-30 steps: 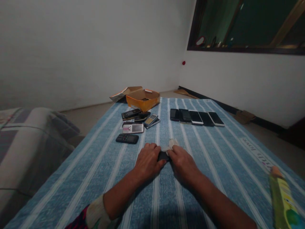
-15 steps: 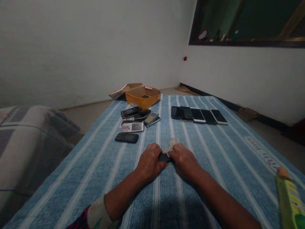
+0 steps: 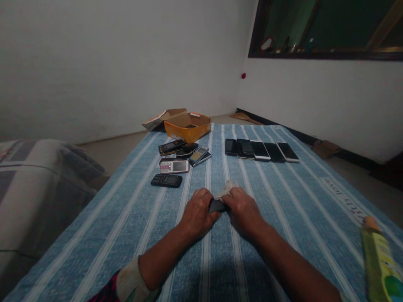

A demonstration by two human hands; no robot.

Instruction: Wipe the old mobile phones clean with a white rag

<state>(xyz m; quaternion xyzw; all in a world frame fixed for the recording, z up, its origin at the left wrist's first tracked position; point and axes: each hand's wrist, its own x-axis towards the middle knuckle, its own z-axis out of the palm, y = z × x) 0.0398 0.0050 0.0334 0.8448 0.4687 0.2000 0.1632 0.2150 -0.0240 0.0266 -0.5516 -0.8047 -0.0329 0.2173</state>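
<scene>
My left hand (image 3: pixel 197 210) grips a small dark phone (image 3: pixel 217 205) by its left end, thumb along the near edge. Pinched in my right hand (image 3: pixel 244 209) is a crumpled whitish cloth or tissue (image 3: pixel 227 189), pressed against the phone's far right part. Both hands rest low over the striped blue cloth (image 3: pixel 176 260). To the upper left of my hands lies a black keypad phone (image 3: pixel 166 180), with a white and pink keypad phone (image 3: pixel 174 166) just behind it. My fingers hide much of the held phone.
Several older phones (image 3: pixel 185 151) lie heaped before an open orange box (image 3: pixel 187 131). Touchscreen phones (image 3: pixel 260 150) form an overlapping row at the back right. A bottle with yellow-green contents (image 3: pixel 376 260) lies at the right edge. Fabric-covered furniture (image 3: pixel 47 197) is on the left.
The whitish cloth and my right fingers have shifted slightly over the phone, showing a little more of its dark surface. The whole view has tilted a little.
</scene>
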